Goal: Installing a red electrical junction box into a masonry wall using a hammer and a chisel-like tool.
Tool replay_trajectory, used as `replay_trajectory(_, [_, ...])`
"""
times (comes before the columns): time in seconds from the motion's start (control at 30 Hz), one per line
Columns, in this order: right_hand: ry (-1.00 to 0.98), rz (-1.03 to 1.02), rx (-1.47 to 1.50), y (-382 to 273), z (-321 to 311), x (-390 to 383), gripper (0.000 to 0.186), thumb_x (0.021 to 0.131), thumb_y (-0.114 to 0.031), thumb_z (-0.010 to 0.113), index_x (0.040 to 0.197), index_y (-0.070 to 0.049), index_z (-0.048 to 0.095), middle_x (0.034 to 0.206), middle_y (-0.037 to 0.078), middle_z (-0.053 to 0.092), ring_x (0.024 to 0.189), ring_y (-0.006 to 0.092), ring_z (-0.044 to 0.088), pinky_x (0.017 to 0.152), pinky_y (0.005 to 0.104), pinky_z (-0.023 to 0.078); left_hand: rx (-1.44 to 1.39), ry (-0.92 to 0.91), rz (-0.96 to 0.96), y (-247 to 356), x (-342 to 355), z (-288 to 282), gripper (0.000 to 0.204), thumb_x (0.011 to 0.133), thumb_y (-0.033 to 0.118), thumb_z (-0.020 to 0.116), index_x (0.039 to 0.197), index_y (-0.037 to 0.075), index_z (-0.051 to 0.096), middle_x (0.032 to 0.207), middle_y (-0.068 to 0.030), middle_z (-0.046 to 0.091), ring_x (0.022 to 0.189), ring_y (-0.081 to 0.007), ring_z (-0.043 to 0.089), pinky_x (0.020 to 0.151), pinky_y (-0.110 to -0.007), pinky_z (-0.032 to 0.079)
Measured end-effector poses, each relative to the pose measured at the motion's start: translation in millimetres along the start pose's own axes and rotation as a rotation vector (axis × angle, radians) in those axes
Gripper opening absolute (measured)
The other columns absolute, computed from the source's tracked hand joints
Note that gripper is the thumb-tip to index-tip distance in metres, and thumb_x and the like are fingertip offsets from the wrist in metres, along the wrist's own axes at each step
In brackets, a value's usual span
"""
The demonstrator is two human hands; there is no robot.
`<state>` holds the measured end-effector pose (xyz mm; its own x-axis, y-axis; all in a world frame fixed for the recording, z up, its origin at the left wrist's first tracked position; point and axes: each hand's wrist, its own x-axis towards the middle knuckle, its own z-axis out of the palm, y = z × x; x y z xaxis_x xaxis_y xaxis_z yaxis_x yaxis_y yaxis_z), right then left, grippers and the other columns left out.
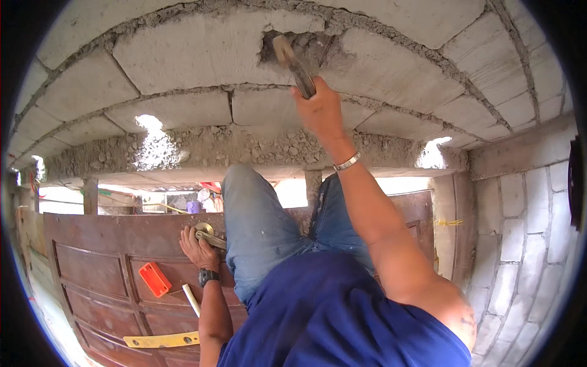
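My right hand (320, 111) grips a thick, grey-brown, bar-shaped tool (298, 72), its exact kind unclear. The tool's far end reaches into a rough broken cavity (321, 49) in the grey block wall (189, 52). Lower left, my left hand (197, 249) rests on a brown panelled door (92, 263) that lies flat. Its fingers are spread beside a round brass-coloured door handle (210, 235), near or touching it. Near that wrist are an orange-red plastic tray (155, 279), a white stick (191, 300) and a yellow level-like bar (162, 340).
Below the wall runs a ledge (238, 144) covered in loose rubble, with bright gaps at its left and right. My knees press close to the ledge. Another block wall (513, 226) stands at the right. Assorted items, one a purple container (193, 207), show beyond the door's edge.
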<state>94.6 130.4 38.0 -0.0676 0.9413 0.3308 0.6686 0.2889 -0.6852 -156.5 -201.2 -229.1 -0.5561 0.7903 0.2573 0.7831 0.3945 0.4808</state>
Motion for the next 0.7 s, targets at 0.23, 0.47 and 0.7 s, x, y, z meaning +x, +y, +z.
replay_trajectory(0.23, [-0.084,0.082,0.008,16.4,-15.7,-7.6,0.033,0.081,-0.024,0.07,0.093,0.005,0.06,0.078,0.027,0.064,0.078,0.0445,0.063,0.066,0.0427,0.05,0.028,-0.006,0.01,-7.3,-2.6,5.9,0.057,0.1,0.045,0.026,0.127,0.003,0.053,0.138,-0.0162,0.05,0.134,-0.0364,0.038,0.112,-0.052,0.021])
replay_trajectory(0.47, [-0.352,0.637,0.686,55.7,-27.4,-127.6,0.037,0.085,-0.03,0.071,0.068,-0.003,0.053,0.056,0.008,0.054,0.048,0.0185,0.052,0.046,0.0344,0.043,-0.012,-0.014,0.048,2.7,4.9,3.1,0.059,0.1,0.046,0.024,0.128,0.003,0.052,0.138,-0.0171,0.049,0.135,-0.0365,0.037,0.112,-0.052,0.021])
replay_trajectory(0.7, [-0.039,0.517,1.024,39.4,-57.4,-100.6,0.031,0.093,-0.024,0.063,0.073,-0.008,0.046,0.055,0.001,0.041,0.047,0.0142,0.046,0.043,0.0287,0.038,-0.103,-0.072,0.062,-2.3,6.0,-13.4,0.046,0.099,0.037,0.039,0.125,0.001,0.055,0.137,-0.0197,0.049,0.133,-0.0382,0.039,0.111,-0.051,0.025])
